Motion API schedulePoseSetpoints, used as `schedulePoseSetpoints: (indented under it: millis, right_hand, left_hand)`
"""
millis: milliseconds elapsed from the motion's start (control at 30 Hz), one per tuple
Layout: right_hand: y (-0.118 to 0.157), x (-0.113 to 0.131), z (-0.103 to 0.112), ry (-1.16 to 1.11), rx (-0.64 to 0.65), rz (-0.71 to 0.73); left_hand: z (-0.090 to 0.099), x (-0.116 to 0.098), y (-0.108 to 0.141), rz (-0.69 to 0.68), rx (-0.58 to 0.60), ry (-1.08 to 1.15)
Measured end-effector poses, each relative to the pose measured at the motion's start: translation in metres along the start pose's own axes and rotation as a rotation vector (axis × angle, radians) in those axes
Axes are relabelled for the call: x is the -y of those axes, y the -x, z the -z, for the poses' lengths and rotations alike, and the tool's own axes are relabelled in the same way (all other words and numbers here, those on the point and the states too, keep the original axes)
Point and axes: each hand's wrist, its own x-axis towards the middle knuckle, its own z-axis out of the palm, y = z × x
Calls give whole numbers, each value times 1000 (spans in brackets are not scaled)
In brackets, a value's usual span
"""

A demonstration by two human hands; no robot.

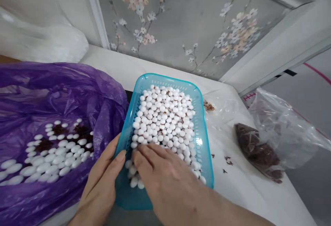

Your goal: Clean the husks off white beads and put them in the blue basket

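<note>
A light-blue plastic basket point(205, 140) with slotted walls stands in front of me, filled with small white balls point(165, 115). Reddish-brown bits show in the gaps between them. My left hand point(103, 177) grips the basket's left rim near the front, thumb on top. Across the near part of the white balls lies my right hand point(165, 177), palm down, fingers extended and side by side. Its fingertips dip among the balls and are partly hidden. I cannot see any ball gripped in it.
On the left a purple plastic bag point(108, 105) lies open, holding larger-looking white balls point(59, 157) and dark brown clumps. To the right are a clear bag of brown material point(256, 146), scattered brown bits point(228, 160) and a flat clear bag point(222, 107). A floral panel point(181, 19) stands behind.
</note>
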Motion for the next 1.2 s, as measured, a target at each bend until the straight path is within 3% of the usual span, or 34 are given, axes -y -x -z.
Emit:
schedulePoseSetpoints:
  millis: [100,267,433,600,767,867,967,1033,1200]
  right_hand:
    - [-6,-16,6,74,-21,-46]
    - [-8,-45,24,122,-50,-48]
    - [2,-56,36,106,-150,-122]
    - [17,-52,43,118,-167,-153]
    - [27,-38,49,131,-54,-145]
    - [32,-25,38,79,13,-30]
    - [32,-14,22,41,-35,53]
    - [29,-10,14,34,-39,47]
    - [10,-15,10,27,125,-42]
  left_hand:
    - [2,1,0,56,33,60]
    - [-2,-10,8,157,-22,60]
    - [-3,-16,11,195,-40,46]
    - [-1,-12,8,193,-10,48]
    - [0,-9,5,143,6,47]
    - [0,-8,5,122,0,51]
    - [0,-8,6,108,-8,50]
    - [0,-7,6,105,-12,49]
    - [-1,-8,6,108,2,58]
